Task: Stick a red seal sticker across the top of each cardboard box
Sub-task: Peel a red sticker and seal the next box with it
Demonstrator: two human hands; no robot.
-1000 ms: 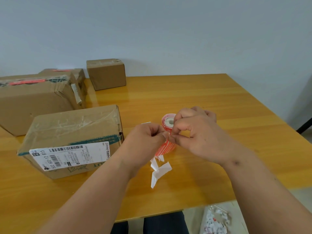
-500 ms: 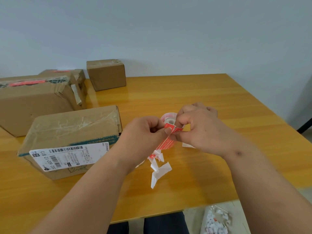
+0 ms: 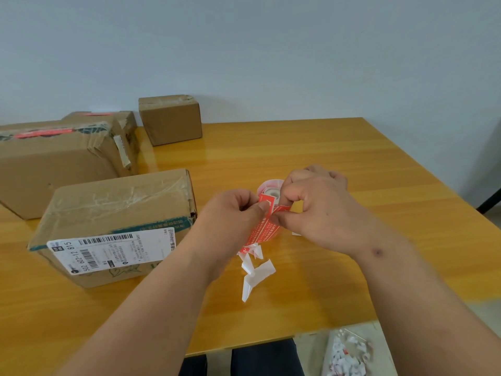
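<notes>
1. Over the counter (image 3: 352,164), left hand (image 3: 230,215) and right hand (image 3: 320,210) pinch a red sticker (image 3: 267,204) off the roll (image 3: 268,187).
2. Four cardboard boxes sit left; the nearest box (image 3: 113,210) carries no seal.
3. Bag (image 3: 349,351) below holds paper scraps.

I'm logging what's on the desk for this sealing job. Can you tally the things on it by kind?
Cardboard boxes: 4 (nearest, labelled; large left; one behind it; small far)
Red sticker rolls: 1, held by left hand and right hand
White backing strips: 1 trailing bunch
Total: 6
</notes>
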